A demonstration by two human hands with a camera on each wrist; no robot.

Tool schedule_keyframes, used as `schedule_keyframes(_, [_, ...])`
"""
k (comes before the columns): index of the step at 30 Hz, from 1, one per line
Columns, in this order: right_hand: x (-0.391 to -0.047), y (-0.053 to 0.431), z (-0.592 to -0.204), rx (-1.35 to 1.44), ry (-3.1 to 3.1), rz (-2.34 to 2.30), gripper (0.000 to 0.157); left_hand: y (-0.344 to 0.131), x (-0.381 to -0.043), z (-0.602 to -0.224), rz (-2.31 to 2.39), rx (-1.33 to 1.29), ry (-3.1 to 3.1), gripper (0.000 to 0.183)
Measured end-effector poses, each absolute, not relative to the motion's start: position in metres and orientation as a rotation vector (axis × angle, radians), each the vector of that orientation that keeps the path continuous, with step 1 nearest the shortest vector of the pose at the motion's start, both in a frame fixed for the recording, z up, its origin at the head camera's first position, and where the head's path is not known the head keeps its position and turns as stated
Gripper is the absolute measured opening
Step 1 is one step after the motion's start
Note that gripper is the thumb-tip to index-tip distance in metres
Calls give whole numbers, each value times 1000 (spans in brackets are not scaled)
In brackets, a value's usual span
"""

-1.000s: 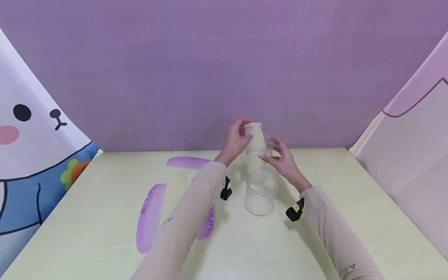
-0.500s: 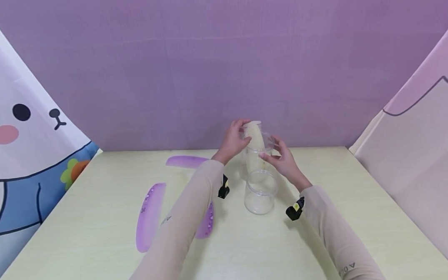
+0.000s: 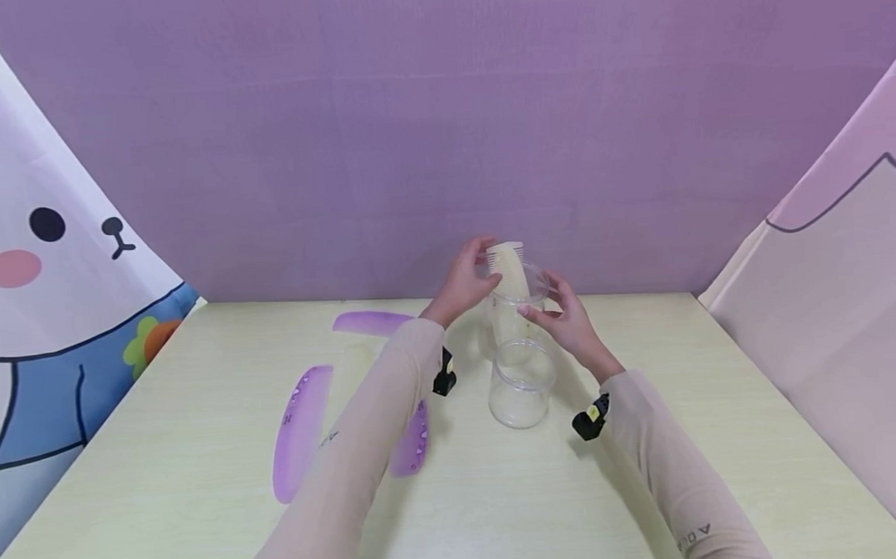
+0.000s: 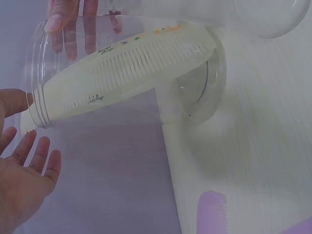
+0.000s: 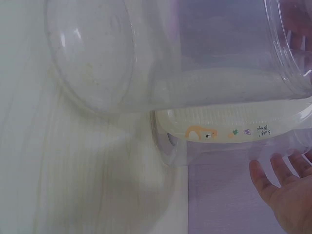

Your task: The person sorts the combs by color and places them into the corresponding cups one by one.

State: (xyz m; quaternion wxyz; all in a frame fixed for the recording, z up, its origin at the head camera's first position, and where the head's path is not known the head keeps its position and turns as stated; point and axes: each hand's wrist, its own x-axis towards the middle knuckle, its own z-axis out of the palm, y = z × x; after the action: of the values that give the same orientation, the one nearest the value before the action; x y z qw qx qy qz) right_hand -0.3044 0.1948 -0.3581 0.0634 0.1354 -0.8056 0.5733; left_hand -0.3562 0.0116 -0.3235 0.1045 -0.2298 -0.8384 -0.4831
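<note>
Near the back of the table, cream combs point(image 3: 509, 270) stand in a clear plastic jar point(image 3: 502, 319), tilted, their tops above the rim. At least two seem to overlap. My left hand point(image 3: 463, 283) pinches a comb's upper end, thumb on one side and fingers on the other; the left wrist view shows these fingers point(image 4: 36, 156) spread loosely by the rim. My right hand point(image 3: 570, 324) grips the same jar near its rim, thumb in front. Through the wall, the right wrist view shows a comb with a small printed picture point(image 5: 209, 132).
A second clear jar point(image 3: 519, 397) stands just in front of the first. To the left lie purple combs point(image 3: 300, 432), point(image 3: 371, 323), point(image 3: 410, 448), partly behind the left sleeve, with a pale comb point(image 3: 350, 371) among them. A purple cloth point(image 3: 442, 146) hangs behind the table.
The combs' upper ends have turned slightly, so more of their teeth show. My left forearm has shifted a little to the left. The right hand and both jars stay put.
</note>
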Motion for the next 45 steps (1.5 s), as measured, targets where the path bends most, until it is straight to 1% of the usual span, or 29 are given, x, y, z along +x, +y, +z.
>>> schedule_keyframes(13, [-307, 197, -360, 411, -2430, 1731, 74, -16, -356, -331, -1556, -792, -2427, 60])
schedule_keyframes(20, [-321, 204, -377, 422, -2426, 1709, 78, -41, -349, -338, -1555, -819, -2485, 59])
schedule_keyframes(25, [-325, 206, -383, 439, -2421, 1668, 79, -58, -344, -345, -1504, -819, -2556, 57])
schedule_keyframes(29, [-322, 205, -378, 425, -2430, 1691, 78, -72, -340, -353, -1453, -825, -2598, 56])
schedule_keyframes(37, [-306, 198, -359, 425, -2435, 1716, 75, -105, -331, -369, -1365, -813, -2681, 58])
schedule_keyframes(45, [-303, 197, -358, 426, -2437, 1721, 75, -144, -322, -383, -1187, -806, -2709, 53])
